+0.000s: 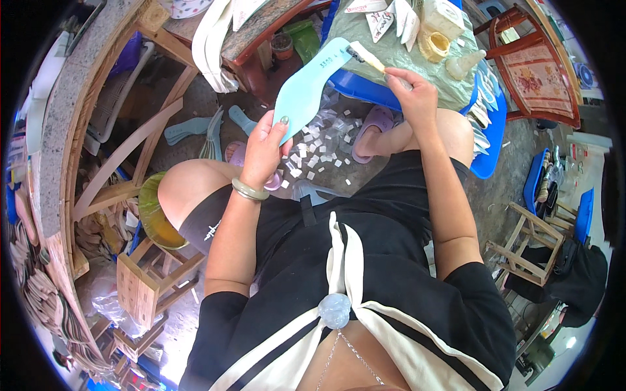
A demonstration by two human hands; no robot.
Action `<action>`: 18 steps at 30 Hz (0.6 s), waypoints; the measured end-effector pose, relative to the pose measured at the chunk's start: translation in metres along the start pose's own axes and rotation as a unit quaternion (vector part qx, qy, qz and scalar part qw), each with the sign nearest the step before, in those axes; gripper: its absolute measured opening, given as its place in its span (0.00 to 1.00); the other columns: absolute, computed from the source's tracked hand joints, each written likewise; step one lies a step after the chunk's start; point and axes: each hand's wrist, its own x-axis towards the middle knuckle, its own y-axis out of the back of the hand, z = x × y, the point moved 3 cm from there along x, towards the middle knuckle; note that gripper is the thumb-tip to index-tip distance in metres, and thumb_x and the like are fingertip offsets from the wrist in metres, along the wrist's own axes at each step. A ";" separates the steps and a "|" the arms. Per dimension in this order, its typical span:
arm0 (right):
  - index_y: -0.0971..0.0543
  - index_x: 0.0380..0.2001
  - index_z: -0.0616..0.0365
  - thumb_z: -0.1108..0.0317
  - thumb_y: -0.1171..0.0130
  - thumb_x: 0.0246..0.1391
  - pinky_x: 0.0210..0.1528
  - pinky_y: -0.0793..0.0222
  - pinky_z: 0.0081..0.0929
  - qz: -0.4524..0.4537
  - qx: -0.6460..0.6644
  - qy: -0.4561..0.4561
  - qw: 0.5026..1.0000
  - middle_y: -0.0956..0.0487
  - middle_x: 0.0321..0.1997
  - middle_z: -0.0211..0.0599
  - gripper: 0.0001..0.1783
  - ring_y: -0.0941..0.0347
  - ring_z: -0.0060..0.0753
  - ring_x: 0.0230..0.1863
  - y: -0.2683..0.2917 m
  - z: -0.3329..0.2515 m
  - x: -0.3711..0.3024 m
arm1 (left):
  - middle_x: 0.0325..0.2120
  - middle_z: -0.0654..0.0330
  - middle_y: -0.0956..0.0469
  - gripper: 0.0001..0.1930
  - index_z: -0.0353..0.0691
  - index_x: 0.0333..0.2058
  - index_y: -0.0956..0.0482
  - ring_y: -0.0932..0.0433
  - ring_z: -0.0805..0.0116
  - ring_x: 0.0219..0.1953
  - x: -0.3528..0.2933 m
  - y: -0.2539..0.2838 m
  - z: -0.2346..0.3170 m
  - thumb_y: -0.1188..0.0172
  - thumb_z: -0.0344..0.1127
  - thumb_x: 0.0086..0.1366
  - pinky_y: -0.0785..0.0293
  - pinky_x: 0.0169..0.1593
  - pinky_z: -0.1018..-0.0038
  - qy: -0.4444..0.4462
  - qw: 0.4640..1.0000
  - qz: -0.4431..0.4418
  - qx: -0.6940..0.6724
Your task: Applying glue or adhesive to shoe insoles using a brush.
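My left hand (263, 151) grips one end of a light blue shoe insole (306, 88), thumb on top and fingers beneath. The insole slants up and to the right, with dark printing near its far end. My right hand (413, 93) pinches the handle of a small brush (370, 57). The dark tip of that brush meets the edge of the insole's far end. Beyond my right hand, a yellowish pot (435, 47) with a crusted rim sits on a green plastic sheet (365, 85), near several white pointed pieces (405, 25).
Small white squares (319, 146) litter the floor between my feet. Blue insoles (189, 130) lie on the floor at left. A blue tray (488, 146) with stacked insoles is by my right knee. A wooden bench frame (150, 280), a stool (525, 244) and a chair (538, 72) stand around.
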 end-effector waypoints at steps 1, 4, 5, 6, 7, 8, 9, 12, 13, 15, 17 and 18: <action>0.17 0.35 0.53 0.67 0.39 0.47 0.41 0.32 0.16 0.002 -0.001 -0.002 1.000 0.18 0.34 0.35 0.10 0.24 0.21 0.36 0.004 0.001 0.005 | 0.22 0.68 0.31 0.11 0.36 0.42 0.29 0.38 0.84 0.17 0.000 0.000 0.000 0.53 0.36 0.67 0.44 0.21 0.86 -0.003 1.000 -0.011 0.015; 0.17 0.35 0.54 0.68 0.40 0.47 0.36 0.32 0.18 -0.045 -0.038 0.087 0.994 0.20 0.31 0.32 0.10 0.25 0.22 0.33 0.012 -0.006 0.018 | 0.22 0.68 0.31 0.11 0.35 0.42 0.29 0.38 0.84 0.17 0.000 -0.001 -0.003 0.53 0.36 0.67 0.43 0.21 0.85 0.012 0.999 -0.039 0.032; 0.17 0.35 0.54 0.68 0.40 0.47 0.36 0.32 0.18 -0.044 -0.038 0.086 0.995 0.20 0.31 0.32 0.10 0.25 0.22 0.33 0.016 -0.007 0.022 | 0.22 0.68 0.31 0.11 0.35 0.42 0.29 0.38 0.84 0.17 0.000 -0.002 -0.003 0.53 0.36 0.67 0.43 0.21 0.85 0.013 0.999 -0.041 0.032; 0.17 0.34 0.52 0.67 0.39 0.47 0.35 0.31 0.22 -0.078 -0.053 0.123 0.988 0.21 0.29 0.34 0.09 0.25 0.28 0.31 0.017 -0.011 0.027 | 0.22 0.68 0.31 0.11 0.35 0.42 0.30 0.38 0.84 0.17 0.000 -0.005 -0.001 0.53 0.36 0.67 0.43 0.21 0.85 0.018 0.998 -0.049 0.039; 0.17 0.33 0.50 0.66 0.39 0.46 0.34 0.31 0.26 -0.112 -0.067 0.159 0.979 0.22 0.28 0.36 0.09 0.25 0.35 0.30 0.018 -0.016 0.029 | 0.23 0.69 0.31 0.10 0.36 0.41 0.30 0.38 0.84 0.17 -0.001 -0.007 0.000 0.53 0.35 0.67 0.42 0.22 0.85 0.023 0.997 -0.056 0.046; 0.17 0.33 0.50 0.66 0.39 0.46 0.34 0.31 0.26 -0.112 -0.066 0.159 0.979 0.22 0.28 0.36 0.09 0.25 0.35 0.30 0.021 -0.019 0.030 | 0.23 0.69 0.31 0.10 0.36 0.41 0.30 0.38 0.84 0.17 -0.001 -0.007 -0.001 0.53 0.35 0.67 0.42 0.22 0.85 0.024 0.997 -0.056 0.046; 0.17 0.32 0.51 0.67 0.39 0.45 0.32 0.31 0.26 -0.158 -0.069 0.206 0.963 0.23 0.27 0.35 0.08 0.25 0.35 0.29 0.020 -0.028 0.028 | 0.23 0.69 0.31 0.10 0.36 0.41 0.29 0.38 0.84 0.17 -0.002 -0.007 -0.002 0.53 0.35 0.67 0.42 0.22 0.85 0.031 0.997 -0.054 0.041; 0.17 0.33 0.53 0.71 0.39 0.45 0.29 0.34 0.24 -0.224 -0.049 0.277 0.933 0.26 0.24 0.34 0.09 0.28 0.32 0.26 0.006 -0.041 0.015 | 0.23 0.69 0.31 0.10 0.35 0.41 0.29 0.38 0.84 0.17 -0.002 -0.007 -0.005 0.53 0.35 0.67 0.41 0.22 0.85 0.036 0.997 -0.049 0.043; 0.18 0.33 0.54 0.73 0.39 0.45 0.27 0.36 0.22 -0.243 -0.029 0.301 0.922 0.28 0.23 0.32 0.09 0.31 0.29 0.25 0.001 -0.044 0.011 | 0.23 0.69 0.31 0.10 0.35 0.40 0.29 0.37 0.84 0.17 -0.001 -0.008 -0.006 0.52 0.35 0.66 0.41 0.22 0.85 0.033 0.997 -0.048 0.050; 0.18 0.33 0.55 0.72 0.38 0.44 0.27 0.36 0.23 -0.249 -0.018 0.308 0.918 0.28 0.23 0.32 0.09 0.30 0.29 0.25 -0.012 -0.042 0.003 | 0.24 0.69 0.31 0.10 0.36 0.41 0.29 0.38 0.83 0.18 0.000 -0.009 -0.009 0.52 0.35 0.66 0.43 0.22 0.86 0.037 0.997 -0.045 0.059; 0.18 0.33 0.55 0.72 0.38 0.44 0.26 0.36 0.22 -0.260 0.033 0.291 0.920 0.28 0.22 0.32 0.09 0.30 0.29 0.25 -0.025 -0.043 -0.009 | 0.24 0.69 0.31 0.10 0.36 0.42 0.29 0.39 0.83 0.18 -0.001 -0.010 -0.010 0.52 0.35 0.66 0.44 0.22 0.86 0.040 0.996 -0.041 0.069; 0.18 0.33 0.55 0.73 0.38 0.45 0.27 0.36 0.21 -0.264 0.039 0.267 0.926 0.27 0.22 0.32 0.09 0.30 0.27 0.25 -0.031 -0.043 -0.015 | 0.24 0.69 0.31 0.10 0.36 0.42 0.29 0.39 0.83 0.18 -0.001 -0.010 -0.010 0.52 0.35 0.66 0.44 0.22 0.85 0.042 0.996 -0.030 0.070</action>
